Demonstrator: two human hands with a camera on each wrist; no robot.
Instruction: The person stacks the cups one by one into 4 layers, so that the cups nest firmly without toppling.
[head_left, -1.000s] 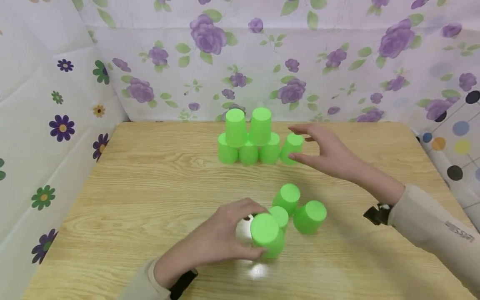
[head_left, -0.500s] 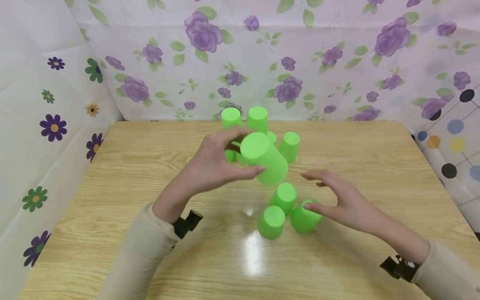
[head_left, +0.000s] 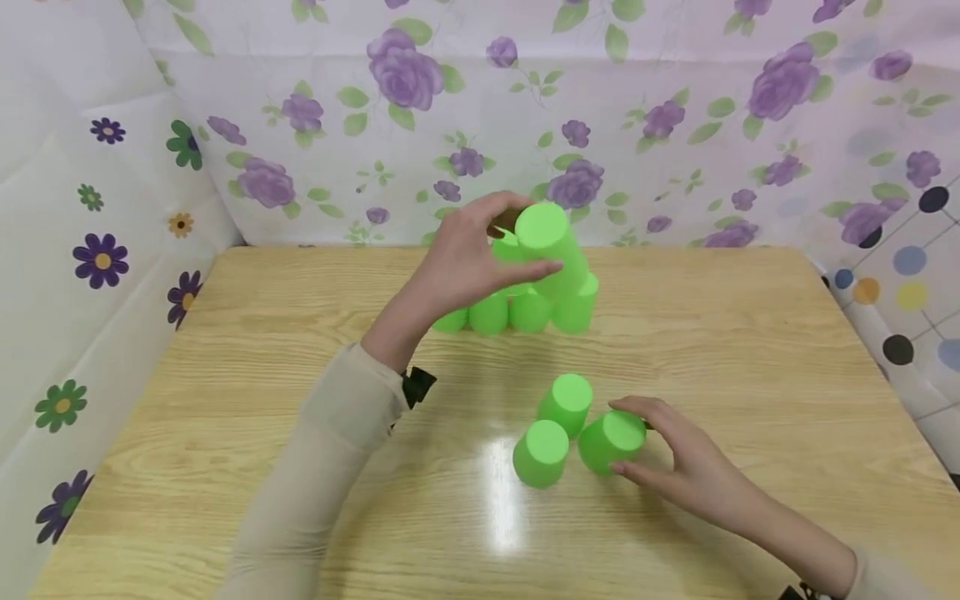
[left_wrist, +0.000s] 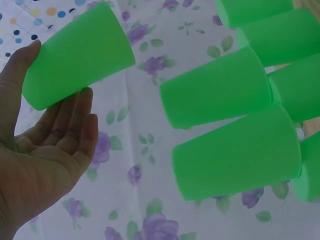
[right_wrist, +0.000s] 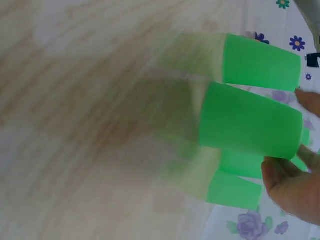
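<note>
My left hand (head_left: 468, 258) holds a plain green plastic cup (head_left: 555, 246), bottom up and slightly tilted, by the back stack; thumb and fingers lie on opposite sides of it. In the left wrist view this cup (left_wrist: 80, 57) is apart from the stacked cups (left_wrist: 237, 152). The stack has a lower row (head_left: 489, 315) of several inverted cups with others above, partly hidden by my left hand. Nearer the front, my right hand (head_left: 697, 471) grips an inverted green cup (head_left: 606, 446) between thumb and fingers; the right wrist view shows this cup (right_wrist: 250, 122) too.
Two more inverted green cups stand left of my right hand: one in front (head_left: 542, 457) and one behind (head_left: 566, 404). A wooden table (head_left: 262, 400) carries everything. Flowered cloth (head_left: 322, 125) hangs behind the table, with other patterned cloth along both sides.
My left hand has lifted its cup from the front group and carried it to the back stack. My right hand has moved from the stack's right end to the front right cup.
</note>
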